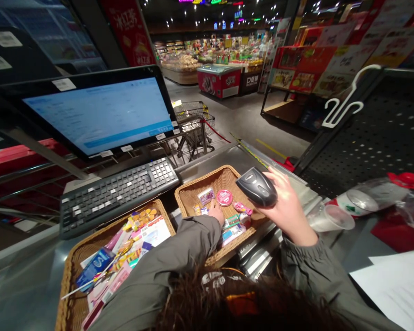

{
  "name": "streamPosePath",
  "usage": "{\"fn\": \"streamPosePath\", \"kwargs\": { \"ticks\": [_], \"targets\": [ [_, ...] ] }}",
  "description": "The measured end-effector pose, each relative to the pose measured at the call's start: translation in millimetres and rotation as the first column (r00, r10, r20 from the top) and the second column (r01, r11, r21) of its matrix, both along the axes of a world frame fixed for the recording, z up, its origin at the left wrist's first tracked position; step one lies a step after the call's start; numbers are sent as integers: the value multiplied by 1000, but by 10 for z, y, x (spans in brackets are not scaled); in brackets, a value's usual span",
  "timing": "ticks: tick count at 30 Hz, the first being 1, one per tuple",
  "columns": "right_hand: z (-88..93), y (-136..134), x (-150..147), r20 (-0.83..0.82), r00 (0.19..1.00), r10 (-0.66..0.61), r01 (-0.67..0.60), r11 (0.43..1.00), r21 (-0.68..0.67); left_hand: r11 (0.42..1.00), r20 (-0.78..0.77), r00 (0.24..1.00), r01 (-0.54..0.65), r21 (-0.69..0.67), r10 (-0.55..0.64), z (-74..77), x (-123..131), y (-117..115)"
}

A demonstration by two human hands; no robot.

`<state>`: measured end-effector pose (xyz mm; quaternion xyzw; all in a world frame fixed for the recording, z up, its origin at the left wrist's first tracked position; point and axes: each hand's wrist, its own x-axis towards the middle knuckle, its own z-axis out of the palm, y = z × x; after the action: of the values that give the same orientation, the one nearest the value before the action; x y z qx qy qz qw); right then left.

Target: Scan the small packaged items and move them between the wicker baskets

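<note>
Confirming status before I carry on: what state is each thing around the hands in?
Right hand: gripping the black scanner.
Black scanner: held up near the right basket; whether it is on, unclear.
Left hand: inside the right basket, among small packages; grip unclear.
Right basket: partly filled.
Left basket: holding many mixed packets.
Round pink container: lying flat.
Monitor: on, screen lit.
Keyboard: untouched.

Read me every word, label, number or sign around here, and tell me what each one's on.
"促销": dark display counter in the background.
"冰红": apparently, on the red banner; the rest is blurred.
Too small or blurred to read: blue lit sign, monitor, keyboard, round pink container, rectangular packet, printed sheet.
</note>
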<state>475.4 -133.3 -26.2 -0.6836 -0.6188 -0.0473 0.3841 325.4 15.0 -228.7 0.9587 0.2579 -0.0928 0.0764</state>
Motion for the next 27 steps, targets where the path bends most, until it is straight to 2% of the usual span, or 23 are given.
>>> {"fn": "streamPosePath", "kwargs": {
  "ticks": [6, 12, 15, 21, 24, 27],
  "targets": [
    [-29, 5, 0, 9, 1000, 4, -3, 999, -35, 998, -118, 991, -64, 4, 64, 59, -9, 31],
    [-11, 3, -10, 4, 1000, 8, -8, 1000, -15, 1000, -116, 993, -24, 12, 26, 175, 14, 16],
    [-2, -8, -10, -2, 1000, 7, -7, 1000, -10, 1000, -104, 995, 3, 28, 0, 288, 35, 22],
    [43, -14, -41, 31, 1000, 5, -5, 1000, 8, 990, -23, 996, 88, 110, -86, 696, -7, 104],
    [71, 1, -78, 46, 999, 9, -9, 1000, 15, 983, 3, 993, 116, 144, -118, 980, -75, 192],
    [81, 20, -125, 67, 998, 19, -22, 999, 37, 968, 63, 987, 132, 213, -148, 1331, -226, 291]
  ]
}}
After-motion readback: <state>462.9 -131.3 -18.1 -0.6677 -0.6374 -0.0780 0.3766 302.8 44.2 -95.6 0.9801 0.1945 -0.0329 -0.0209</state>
